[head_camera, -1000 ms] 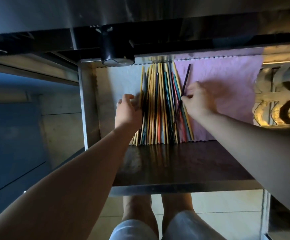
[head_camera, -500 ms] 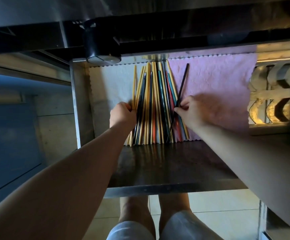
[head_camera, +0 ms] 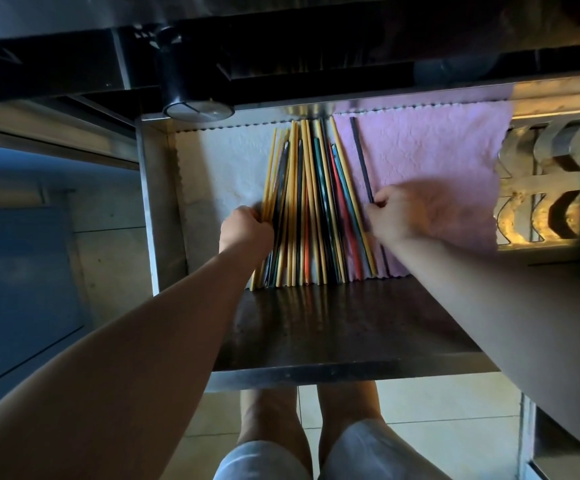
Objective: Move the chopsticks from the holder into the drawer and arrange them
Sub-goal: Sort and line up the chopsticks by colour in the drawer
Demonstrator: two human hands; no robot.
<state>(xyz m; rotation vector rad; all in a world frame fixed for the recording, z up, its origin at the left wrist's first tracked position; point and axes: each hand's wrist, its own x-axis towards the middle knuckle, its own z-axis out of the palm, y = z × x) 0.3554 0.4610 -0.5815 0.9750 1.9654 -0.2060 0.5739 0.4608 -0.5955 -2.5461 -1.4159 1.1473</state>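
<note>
A metal drawer [head_camera: 150, 188] stands pulled out below me. Inside it, a row of chopsticks [head_camera: 311, 202] in yellow, black, red and teal lies side by side, fanning slightly toward me. My left hand [head_camera: 245, 230] presses against the left edge of the row, fingers curled on the outermost yellow sticks. To the right of the row a single black chopstick [head_camera: 360, 157] lies on the pink cloth, and my right hand [head_camera: 394, 216] pinches it near its middle. The black cylindrical holder [head_camera: 191, 81] hangs above the drawer's far left corner.
A white cloth [head_camera: 222, 168] lines the drawer's left half and a pink cloth [head_camera: 437, 150] the right. A dark metal front panel [head_camera: 333, 327] lies toward me. A patterned metal grille [head_camera: 541, 188] sits to the right. My legs and tiled floor [head_camera: 448, 410] show below.
My right hand has drawn the black chopstick off the row and rightward onto the pink cloth, turning it nearly parallel to the others. My left hand has slid toward me along the row's left edge.
</note>
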